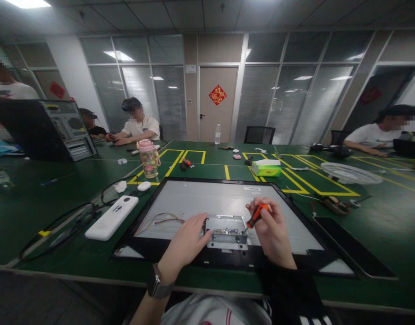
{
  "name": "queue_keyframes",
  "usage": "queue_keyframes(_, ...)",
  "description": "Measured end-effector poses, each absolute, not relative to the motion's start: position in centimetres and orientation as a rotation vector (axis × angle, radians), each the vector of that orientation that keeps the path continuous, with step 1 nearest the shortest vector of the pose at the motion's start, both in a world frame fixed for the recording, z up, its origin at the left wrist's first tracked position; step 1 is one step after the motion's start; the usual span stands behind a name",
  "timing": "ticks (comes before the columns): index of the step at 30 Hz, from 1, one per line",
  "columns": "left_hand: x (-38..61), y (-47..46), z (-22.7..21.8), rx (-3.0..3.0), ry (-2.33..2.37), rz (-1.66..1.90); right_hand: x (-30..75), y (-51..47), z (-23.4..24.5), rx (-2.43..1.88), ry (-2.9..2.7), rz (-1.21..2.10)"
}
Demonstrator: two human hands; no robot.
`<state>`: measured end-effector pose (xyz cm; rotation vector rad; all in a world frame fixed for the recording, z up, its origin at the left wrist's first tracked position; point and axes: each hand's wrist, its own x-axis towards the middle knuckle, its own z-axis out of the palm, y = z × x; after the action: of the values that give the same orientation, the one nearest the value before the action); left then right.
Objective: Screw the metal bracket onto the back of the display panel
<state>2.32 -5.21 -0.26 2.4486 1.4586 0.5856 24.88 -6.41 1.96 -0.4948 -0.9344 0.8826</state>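
A flat panel with a black frame and a pale grey back lies in front of me on the table. On its near middle part sits a silver metal bracket with screw holes and a raised hinge-like piece. My left hand grips the bracket's left side, its thumb and fingers bent over the edge. In my right hand is an orange and black screwdriver, tilted, its tip down at the bracket's right end. Thin wires run across the panel left of the bracket.
Left of the panel lie a white power bank and black cables; a pink-lidded bottle stands behind. A dark flat slab lies to the right. Beyond are a tissue pack, a white fan grille and a computer case. Several people sit around.
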Motion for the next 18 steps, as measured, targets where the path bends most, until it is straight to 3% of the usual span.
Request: queue_keyframes(18,2.29,-5.02,-0.53,2.443,1.445,0.586,24.85,-6.18,1.67,-0.428,-1.034,0.975)
